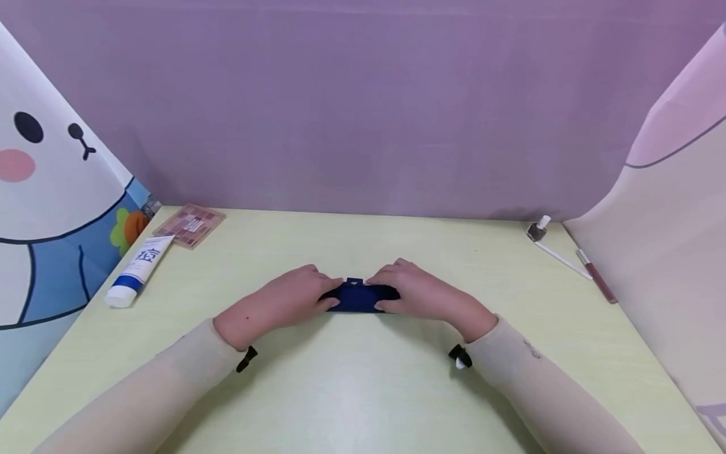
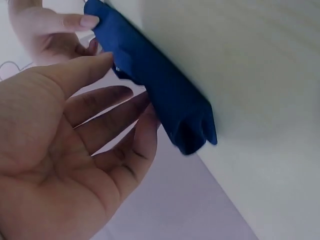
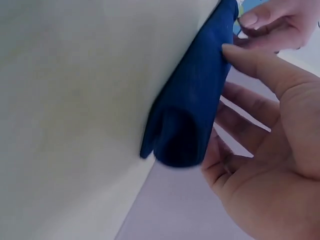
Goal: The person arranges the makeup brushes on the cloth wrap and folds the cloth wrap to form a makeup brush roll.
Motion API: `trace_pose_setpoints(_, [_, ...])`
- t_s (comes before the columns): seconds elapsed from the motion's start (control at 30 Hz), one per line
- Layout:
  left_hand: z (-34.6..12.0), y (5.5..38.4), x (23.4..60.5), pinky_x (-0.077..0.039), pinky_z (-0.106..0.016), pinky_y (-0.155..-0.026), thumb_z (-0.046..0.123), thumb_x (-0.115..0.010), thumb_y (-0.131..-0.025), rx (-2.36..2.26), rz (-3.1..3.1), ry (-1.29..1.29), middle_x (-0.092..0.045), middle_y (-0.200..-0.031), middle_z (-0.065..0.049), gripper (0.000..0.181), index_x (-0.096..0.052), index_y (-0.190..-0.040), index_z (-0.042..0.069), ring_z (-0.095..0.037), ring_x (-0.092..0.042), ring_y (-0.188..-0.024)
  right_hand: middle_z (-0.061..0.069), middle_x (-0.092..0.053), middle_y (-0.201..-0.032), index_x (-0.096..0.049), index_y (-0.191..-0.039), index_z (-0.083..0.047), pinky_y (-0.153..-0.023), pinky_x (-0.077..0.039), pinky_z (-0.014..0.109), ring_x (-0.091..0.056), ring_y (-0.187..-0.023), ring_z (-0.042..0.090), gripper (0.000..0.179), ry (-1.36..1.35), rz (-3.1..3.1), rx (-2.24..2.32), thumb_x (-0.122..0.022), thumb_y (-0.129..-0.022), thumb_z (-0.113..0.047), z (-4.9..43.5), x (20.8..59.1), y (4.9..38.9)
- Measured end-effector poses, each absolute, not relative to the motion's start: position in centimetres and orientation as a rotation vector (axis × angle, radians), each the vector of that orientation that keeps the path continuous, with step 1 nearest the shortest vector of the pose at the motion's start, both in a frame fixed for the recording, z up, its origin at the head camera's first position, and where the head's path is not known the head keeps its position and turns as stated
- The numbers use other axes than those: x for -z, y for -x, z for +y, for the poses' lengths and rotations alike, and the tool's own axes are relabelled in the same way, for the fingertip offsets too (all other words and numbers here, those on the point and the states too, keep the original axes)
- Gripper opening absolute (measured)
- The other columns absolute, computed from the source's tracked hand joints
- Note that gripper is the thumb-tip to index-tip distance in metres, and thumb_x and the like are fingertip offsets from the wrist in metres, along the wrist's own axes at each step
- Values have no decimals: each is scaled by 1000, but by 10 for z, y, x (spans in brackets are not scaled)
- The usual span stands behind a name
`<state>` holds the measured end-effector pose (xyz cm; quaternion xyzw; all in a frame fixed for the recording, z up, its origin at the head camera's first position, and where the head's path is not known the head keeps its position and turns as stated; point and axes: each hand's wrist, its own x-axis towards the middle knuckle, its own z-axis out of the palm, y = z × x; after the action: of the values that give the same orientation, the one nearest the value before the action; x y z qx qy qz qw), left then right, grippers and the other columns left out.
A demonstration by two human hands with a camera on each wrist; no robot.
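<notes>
At the middle of the table lies a dark blue soft case [image 1: 355, 299], long and narrow, with a small tab at its far edge. In both wrist views the case [image 3: 192, 95] looks rolled or folded over, with a hollow end. My left hand [image 1: 296, 295] grips its left end, thumb on the near side and fingers at the far side. From the right, my right hand [image 1: 424, 294] holds the other end in much the same way. The left wrist view shows the left thumb and fingertips [image 2: 146, 114] against the blue material; what is inside the case cannot be seen.
At the left of the table [image 1: 351, 384] lie a white and blue squeeze tube [image 1: 138, 271] and a pink palette [image 1: 191, 225]. Toward the right edge are a small dark bottle with a white cap [image 1: 536, 231], a thin white stick [image 1: 561, 260] and a reddish-brown tube [image 1: 598, 277].
</notes>
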<state>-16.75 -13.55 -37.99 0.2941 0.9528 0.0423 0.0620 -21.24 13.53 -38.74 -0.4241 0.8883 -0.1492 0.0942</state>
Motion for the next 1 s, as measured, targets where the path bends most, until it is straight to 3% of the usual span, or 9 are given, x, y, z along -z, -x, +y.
trace_pose_setpoints(0.27, [-152,175,380,-42,-55,-127,40,-70,-104,-167,2755,-827,-51,-164,-20,59,-60,-151,6,-42,-44,-157,10,-65,-151,-60,-154,-22,-115,-50,52,-61,-135,33,52,1200,2597,312,-71,-105,-33,149,383,213])
trace_pose_setpoints(0.5, [-154,179,386,-49,-54,-120,34,-71,-105,-194,2737,-793,-60,-157,-18,54,-61,-151,7,-39,-59,-145,8,-72,-136,-62,-152,-23,-105,-56,46,-66,-121,28,50,1238,2631,318,-72,-104,-30,149,388,213])
trace_pose_setpoints(0.7, [-149,186,385,-60,-44,-107,24,-72,-104,-191,2795,-856,-76,-136,-13,38,-73,-138,7,-31,-72,-128,2,-73,-120,-69,-145,-22,-91,-56,34,-64,-104,16,44,1265,2643,436,-77,-101,-24,146,391,223])
trace_pose_setpoints(1.0, [-154,200,388,-63,-41,-103,19,-74,-102,-289,2863,-839,-78,-132,-12,32,-77,-131,6,-29,-76,-123,1,-74,-117,-70,-144,-22,-87,-56,31,-64,-97,12,44,1206,2627,505,-77,-100,-23,144,395,246])
